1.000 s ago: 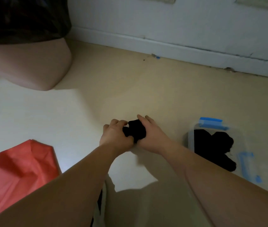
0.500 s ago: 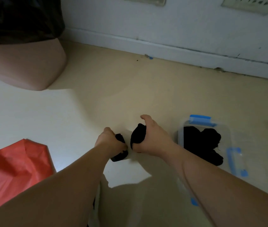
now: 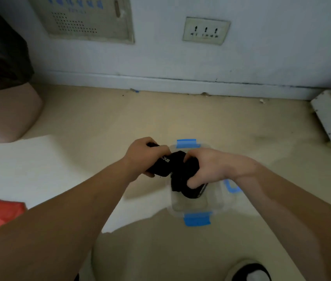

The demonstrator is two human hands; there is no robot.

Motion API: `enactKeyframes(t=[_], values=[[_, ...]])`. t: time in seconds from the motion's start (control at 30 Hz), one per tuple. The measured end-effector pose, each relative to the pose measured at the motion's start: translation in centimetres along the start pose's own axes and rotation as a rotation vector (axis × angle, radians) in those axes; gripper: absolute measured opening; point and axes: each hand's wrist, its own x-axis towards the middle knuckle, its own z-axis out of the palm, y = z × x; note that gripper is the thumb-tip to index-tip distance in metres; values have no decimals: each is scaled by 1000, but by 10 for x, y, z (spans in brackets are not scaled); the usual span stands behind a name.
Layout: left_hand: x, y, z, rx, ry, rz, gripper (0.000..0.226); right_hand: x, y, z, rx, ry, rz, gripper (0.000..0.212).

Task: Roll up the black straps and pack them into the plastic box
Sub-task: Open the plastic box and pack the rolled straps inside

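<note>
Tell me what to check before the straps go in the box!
1. Left hand grips the left strap: ok.
2. Right hand grips the right strap: ok.
3. Box has no lid on it: ok.
4. Hands are over the box: ok for the right hand; the left hand is at its left edge.
5. Room left in the box: ok, its near end looks bare.
6. Straps rolled tight: cannot tell, too dark and blurred.
</note>
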Motion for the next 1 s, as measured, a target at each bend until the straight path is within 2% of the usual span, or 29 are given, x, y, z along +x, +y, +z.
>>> enactKeyframes(t=[0.1,0.23,0.4,0.7,0.93,1.0], values=[[-14,16,34,114,-141,56,30,-22,26,2,-63,-55,57,49],[-23,13,75,335,-294,62,28,-24,45,25,-100,-91,113,41],[-13,7,73,498,-305,18,25,-13,48,34,-13,-71,108,31],[0,-3,71,730,-347,16,25,17,45,40,-176,-69,72,9],[-3,-13,101,960,-341,126,23,31,57,54,-367,-29,42,17],[-5,-14,111,1084,-418,202,20,36,59,58,-424,-26,32,24]])
